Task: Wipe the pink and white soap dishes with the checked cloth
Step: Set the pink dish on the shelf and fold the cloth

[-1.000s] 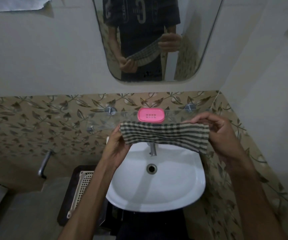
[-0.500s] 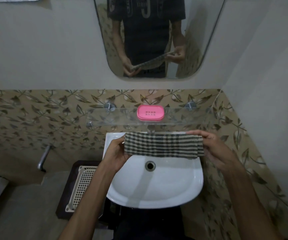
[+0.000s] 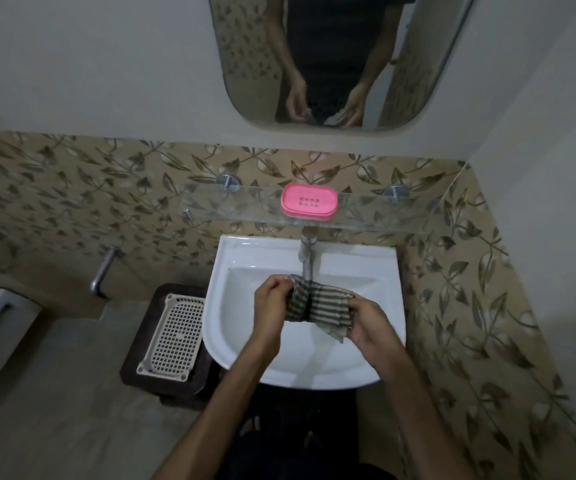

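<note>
Checked cloth [image 3: 317,303], centre frame over basin [image 3: 245,258], bunched between left hand [image 3: 272,299] and right hand [image 3: 369,320], both gripping; presumably folding into a wiping pad. Pink soap dish [image 3: 309,199] above, untouched.

One view only, head-worn, wide-angle. Looks forward and steeply down from above the sink [image 3: 305,358], which sits centre frame, fairly near. Forearms enter from the near edge. Far wall fills the top, with the mirror [image 3: 331,64] cut off by the upper edge. Floor at left, corner wall at right.
</note>
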